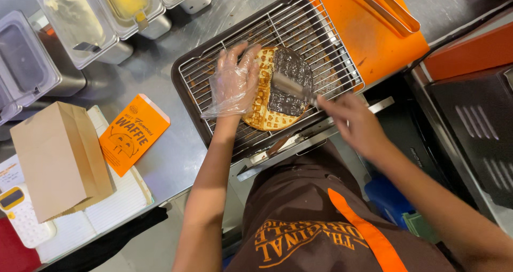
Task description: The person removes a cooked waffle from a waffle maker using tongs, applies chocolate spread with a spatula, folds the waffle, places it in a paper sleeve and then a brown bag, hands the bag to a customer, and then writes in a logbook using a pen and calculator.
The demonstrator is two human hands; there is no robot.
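We see a round waffle (265, 98) lying flat on a wire rack (299, 31) that sits in a dark tray (187, 63) on the steel counter (160, 160), a little right of the middle and toward the far side. The right half of the waffle is covered with dark chocolate spread (291, 71); the left half and near edge show bare golden squares.

The left hand (235, 82), in a thin clear plastic glove, lies open with fingers spread, pressing on the waffle's left edge and the rack beside it. The right hand (350, 122), bare, is closed around the handle of a metal spreader (291, 86); its flat blade rests on the chocolate near the waffle's middle. The hand and blade are a little blurred.

To the right of the rack, on the far side, we see an orange cutting board (368, 42) with a pair of tongs (385, 7) lying on it. Along the far left stand metal tubs (80, 21) with clear lids, two holding pale and yellow fillings. On the near left lies a brown paper bag (59, 160), and just right of it an orange paper sleeve (133, 133), both resting on a white pad (120, 197). At the near edge we see the person's brown apron (299, 218) with an orange strap.
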